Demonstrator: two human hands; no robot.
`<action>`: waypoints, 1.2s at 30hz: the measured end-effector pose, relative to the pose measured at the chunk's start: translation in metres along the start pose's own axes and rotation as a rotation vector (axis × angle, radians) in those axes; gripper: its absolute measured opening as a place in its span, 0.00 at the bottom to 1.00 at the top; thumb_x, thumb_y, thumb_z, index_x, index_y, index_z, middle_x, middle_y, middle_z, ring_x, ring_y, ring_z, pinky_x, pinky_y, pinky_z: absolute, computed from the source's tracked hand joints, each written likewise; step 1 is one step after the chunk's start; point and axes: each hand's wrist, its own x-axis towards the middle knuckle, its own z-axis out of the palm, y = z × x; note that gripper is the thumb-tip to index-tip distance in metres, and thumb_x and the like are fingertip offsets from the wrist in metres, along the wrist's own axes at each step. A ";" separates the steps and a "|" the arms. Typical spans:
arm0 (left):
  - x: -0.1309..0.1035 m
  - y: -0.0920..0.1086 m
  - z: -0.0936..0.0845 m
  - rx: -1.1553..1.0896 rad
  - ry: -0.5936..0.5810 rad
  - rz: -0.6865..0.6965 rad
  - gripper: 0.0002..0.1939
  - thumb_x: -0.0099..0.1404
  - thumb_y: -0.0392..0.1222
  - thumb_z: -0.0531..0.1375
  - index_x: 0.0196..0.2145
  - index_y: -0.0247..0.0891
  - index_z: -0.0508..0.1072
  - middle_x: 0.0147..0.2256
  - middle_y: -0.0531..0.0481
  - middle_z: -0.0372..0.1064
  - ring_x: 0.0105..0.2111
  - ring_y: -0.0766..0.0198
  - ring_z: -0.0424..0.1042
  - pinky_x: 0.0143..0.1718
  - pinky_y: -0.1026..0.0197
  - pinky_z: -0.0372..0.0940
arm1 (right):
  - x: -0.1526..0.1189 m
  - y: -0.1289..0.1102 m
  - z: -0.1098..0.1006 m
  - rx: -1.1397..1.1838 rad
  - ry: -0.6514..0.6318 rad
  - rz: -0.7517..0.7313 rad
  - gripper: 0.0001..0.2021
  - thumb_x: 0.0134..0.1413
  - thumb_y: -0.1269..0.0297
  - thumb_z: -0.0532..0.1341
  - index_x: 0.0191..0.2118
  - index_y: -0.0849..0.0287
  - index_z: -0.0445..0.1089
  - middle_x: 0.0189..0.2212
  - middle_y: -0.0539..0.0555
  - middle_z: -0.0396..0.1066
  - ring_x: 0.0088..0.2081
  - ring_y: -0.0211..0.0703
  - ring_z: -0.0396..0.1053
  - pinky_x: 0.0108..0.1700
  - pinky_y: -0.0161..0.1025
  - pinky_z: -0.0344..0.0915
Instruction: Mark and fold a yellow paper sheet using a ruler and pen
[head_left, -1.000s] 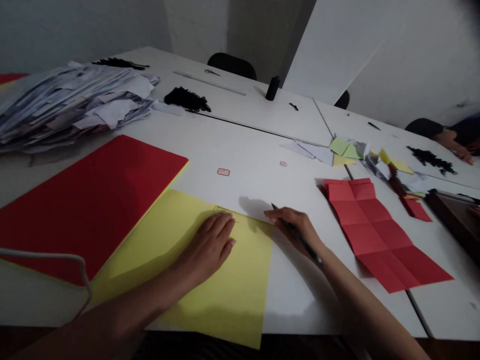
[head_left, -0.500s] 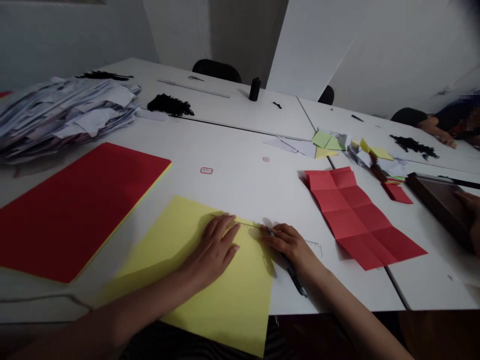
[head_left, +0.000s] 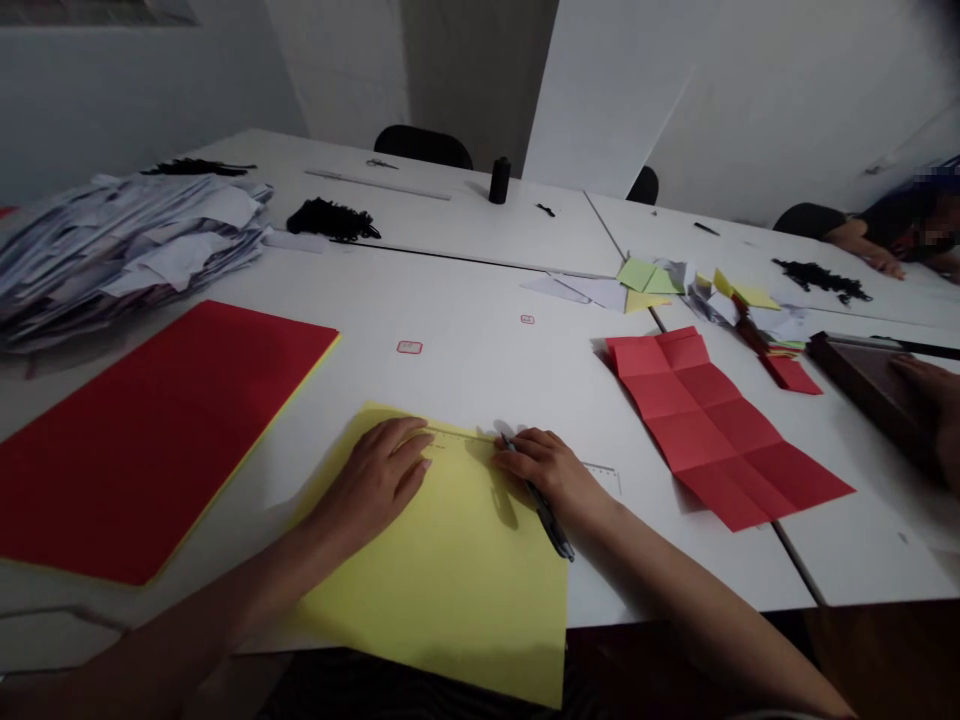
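A yellow sheet [head_left: 450, 560] lies at the front edge of the white table, its near end hanging past the edge. Across its top edge runs a clear ruler [head_left: 604, 470], whose right end sticks out beyond my right hand. My left hand [head_left: 379, 475] rests flat on the sheet's upper left, fingers spread at the ruler's left part. My right hand [head_left: 551, 470] is closed around a dark pen [head_left: 551, 520] near the sheet's top right corner, with its fingertips by the ruler.
Red sheets [head_left: 172, 430] lie at the left, before a large paper pile [head_left: 127, 250]. A creased red sheet [head_left: 720, 420] is on the right. Folded papers [head_left: 652, 280], black yarn [head_left: 334, 218] and a black spool [head_left: 499, 180] sit farther back. Other people's hands [head_left: 930, 390] show at the right.
The yellow sheet has turned a little, and its top edge runs more level. My left hand has moved left along the ruler. My right hand, with the pen, has shifted slightly left and up.
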 end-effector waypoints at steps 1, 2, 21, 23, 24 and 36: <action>-0.001 -0.003 0.000 0.010 -0.004 0.010 0.13 0.70 0.38 0.52 0.49 0.34 0.69 0.51 0.41 0.64 0.53 0.54 0.63 0.55 0.47 0.61 | 0.003 -0.001 0.001 -0.010 0.005 0.007 0.12 0.66 0.68 0.52 0.51 0.56 0.68 0.44 0.57 0.73 0.46 0.48 0.65 0.44 0.44 0.62; -0.002 -0.004 0.001 0.018 -0.011 0.019 0.14 0.70 0.39 0.52 0.50 0.34 0.69 0.51 0.41 0.65 0.53 0.54 0.63 0.55 0.47 0.61 | 0.006 -0.002 0.001 -0.021 0.010 0.017 0.12 0.66 0.67 0.52 0.50 0.56 0.69 0.43 0.57 0.73 0.45 0.48 0.65 0.43 0.44 0.62; 0.000 0.005 0.009 0.016 -0.036 0.009 0.17 0.69 0.41 0.54 0.54 0.34 0.67 0.53 0.41 0.65 0.53 0.54 0.64 0.56 0.48 0.60 | 0.018 0.000 0.012 0.076 0.113 0.062 0.11 0.64 0.65 0.54 0.49 0.56 0.68 0.39 0.55 0.72 0.40 0.45 0.66 0.41 0.42 0.64; 0.000 0.005 0.009 0.003 -0.041 -0.002 0.18 0.69 0.41 0.54 0.54 0.35 0.67 0.53 0.41 0.65 0.54 0.54 0.64 0.57 0.49 0.60 | 0.018 0.000 0.012 0.083 0.116 0.065 0.11 0.64 0.65 0.55 0.49 0.56 0.68 0.39 0.55 0.72 0.40 0.45 0.66 0.40 0.43 0.64; 0.000 0.005 0.009 -0.002 -0.043 -0.009 0.18 0.69 0.41 0.54 0.54 0.35 0.67 0.53 0.41 0.65 0.54 0.54 0.63 0.57 0.49 0.60 | 0.018 0.000 0.012 0.087 0.116 0.067 0.11 0.64 0.65 0.55 0.49 0.56 0.68 0.39 0.55 0.72 0.40 0.45 0.66 0.40 0.43 0.64; -0.001 0.004 0.008 -0.020 -0.057 -0.014 0.18 0.69 0.42 0.53 0.55 0.35 0.67 0.55 0.41 0.63 0.56 0.54 0.61 0.58 0.48 0.60 | 0.018 -0.001 0.010 0.098 0.105 0.083 0.11 0.65 0.65 0.54 0.49 0.57 0.69 0.38 0.57 0.72 0.41 0.46 0.66 0.41 0.44 0.65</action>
